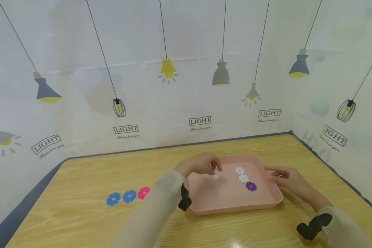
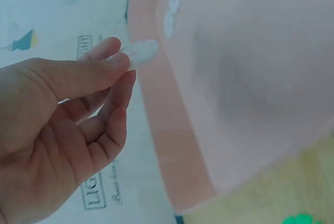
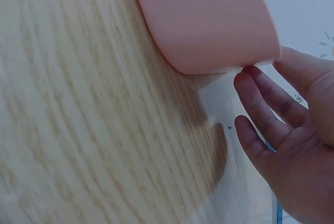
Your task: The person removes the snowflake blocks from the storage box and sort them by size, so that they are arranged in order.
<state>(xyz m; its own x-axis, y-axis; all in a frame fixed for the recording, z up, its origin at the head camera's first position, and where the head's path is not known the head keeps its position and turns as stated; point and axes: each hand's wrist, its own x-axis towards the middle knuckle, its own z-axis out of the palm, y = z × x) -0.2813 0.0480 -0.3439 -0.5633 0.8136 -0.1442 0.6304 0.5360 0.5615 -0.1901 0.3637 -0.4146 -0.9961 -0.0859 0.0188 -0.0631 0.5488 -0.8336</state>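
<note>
My left hand (image 1: 201, 163) is above the left part of the pink tray (image 1: 229, 206). Between thumb and fingertips it pinches a white snowflake disc (image 2: 143, 51), a flat, notched plastic round. Inside the tray, two white discs (image 1: 243, 178) and a purple disc (image 1: 251, 186) lie in a touching row. At the tray's right side, my right hand (image 1: 292, 179) holds the rim. The right wrist view has its thumb (image 3: 295, 67) at the rim and fingertips against the outer wall; the thumb's tip is hidden there.
Two blue discs (image 1: 129, 196) and a pink disc (image 1: 144, 193) lie on the wooden table (image 1: 80, 213), left of the tray. A green disc (image 2: 302, 219) shows at the left wrist view's lower edge. Lamp-printed cloth walls (image 1: 173, 103) border the table.
</note>
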